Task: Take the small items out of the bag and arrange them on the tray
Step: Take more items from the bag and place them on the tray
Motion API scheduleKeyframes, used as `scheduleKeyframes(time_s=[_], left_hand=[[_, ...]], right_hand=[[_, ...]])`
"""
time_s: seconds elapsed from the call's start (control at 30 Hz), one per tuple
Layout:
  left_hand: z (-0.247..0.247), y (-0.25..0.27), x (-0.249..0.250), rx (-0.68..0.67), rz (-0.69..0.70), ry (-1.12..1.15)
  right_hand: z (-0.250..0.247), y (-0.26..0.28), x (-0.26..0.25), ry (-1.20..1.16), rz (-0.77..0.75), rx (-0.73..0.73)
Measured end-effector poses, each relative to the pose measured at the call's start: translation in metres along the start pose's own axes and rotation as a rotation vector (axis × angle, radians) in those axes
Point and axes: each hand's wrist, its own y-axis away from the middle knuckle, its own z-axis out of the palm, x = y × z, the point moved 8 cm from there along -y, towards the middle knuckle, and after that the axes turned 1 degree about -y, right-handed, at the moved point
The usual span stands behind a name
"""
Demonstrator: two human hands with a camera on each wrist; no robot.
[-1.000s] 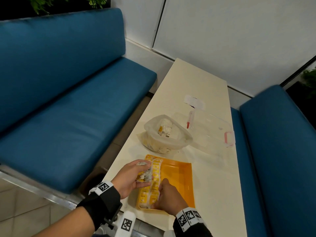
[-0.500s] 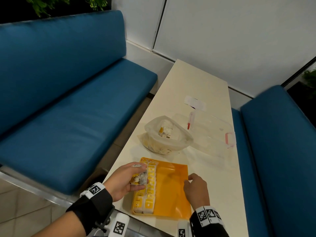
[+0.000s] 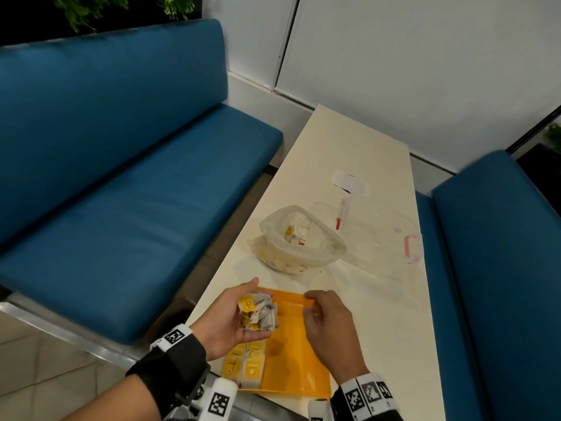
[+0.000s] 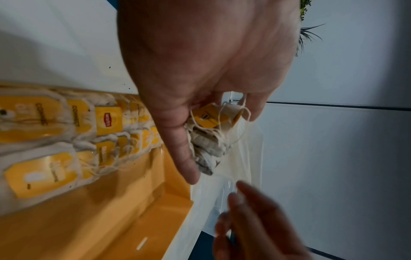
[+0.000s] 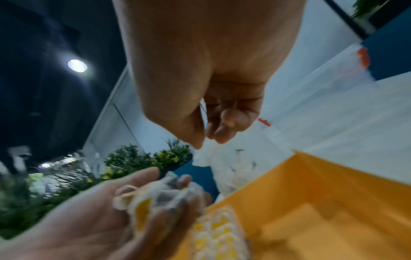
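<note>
My left hand [image 3: 262, 303] lies palm up over the far left corner of the orange tray [image 3: 291, 360], fingers cupped round a clump of tea bags [image 3: 259, 311] with yellow tags and loose strings. The left wrist view shows the same clump [image 4: 206, 140] gripped between thumb and fingers. Two rows of tea bags [image 3: 243, 364] lie along the tray's left side. My right hand [image 3: 307, 305] hovers over the tray just right of the clump, fingers loosely curled, nothing visible in them. The clear plastic bag [image 3: 300, 241] stands open beyond the tray with more tea bags inside.
A clear plastic box [image 3: 379, 235] with red clips lies right of the bag, a white paper slip [image 3: 349, 182] beyond it. Blue benches [image 3: 121, 208] flank the narrow cream table [image 3: 379, 329] on both sides. The tray sits at the table's near edge.
My right hand left the tea bag rows, passed the tray's right edge, and now hovers beside the left hand. The left hand has lifted and turned palm up with the clump.
</note>
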Motion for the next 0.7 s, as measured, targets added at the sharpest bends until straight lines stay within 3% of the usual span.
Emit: scheduleKeyframes(time_s=[0.1, 0.23, 0.47, 0.7], left_hand=[[0.003, -0.002, -0.001, 0.031, -0.010, 0.033], [0.005, -0.004, -0.002, 0.059, -0.037, 0.043], [0.003, -0.005, 0.002, 0.100, 0.012, -0.009], [0.001, -0.006, 0.008, -0.050, 0.088, 0.034]], right_hand=[[0.004, 0.004, -0.058, -0.067, -0.256, -0.103], [0.022, 0.002, -0.093, 0.000, -0.373, -0.216], [0.039, -0.011, -0.101, 0.108, -0.295, -0.238], [0.014, -0.029, -0.080, -0.246, -0.084, -0.078]])
